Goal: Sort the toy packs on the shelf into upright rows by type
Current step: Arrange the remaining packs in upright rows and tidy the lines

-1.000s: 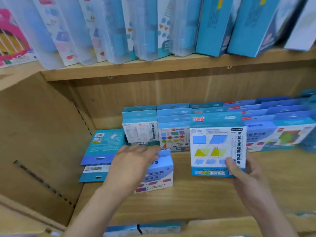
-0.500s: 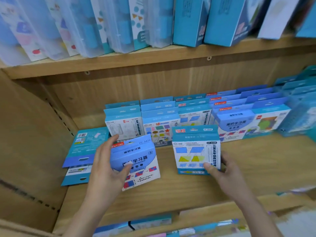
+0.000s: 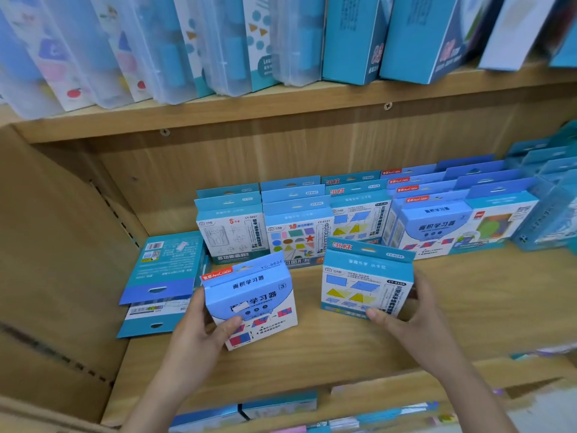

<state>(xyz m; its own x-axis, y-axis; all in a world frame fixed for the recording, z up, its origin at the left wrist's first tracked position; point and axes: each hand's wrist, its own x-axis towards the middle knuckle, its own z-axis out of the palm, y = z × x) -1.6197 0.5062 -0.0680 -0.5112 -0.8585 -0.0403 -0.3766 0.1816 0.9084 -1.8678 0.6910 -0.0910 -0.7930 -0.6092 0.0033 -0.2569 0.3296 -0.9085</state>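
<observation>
Since a moment ago your left hand (image 3: 199, 335) has lifted its light, stiff pack (image 3: 249, 303); fingers pinch its lower corner, while your right hand (image 3: 415, 320) clasps another pack (image 3: 363, 281).

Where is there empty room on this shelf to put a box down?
Bare shelf board shows at the front right, beside the right hand and before the upright rows. A smaller gap lies between the two held packs. The left corner is crowded with flat packs.
</observation>
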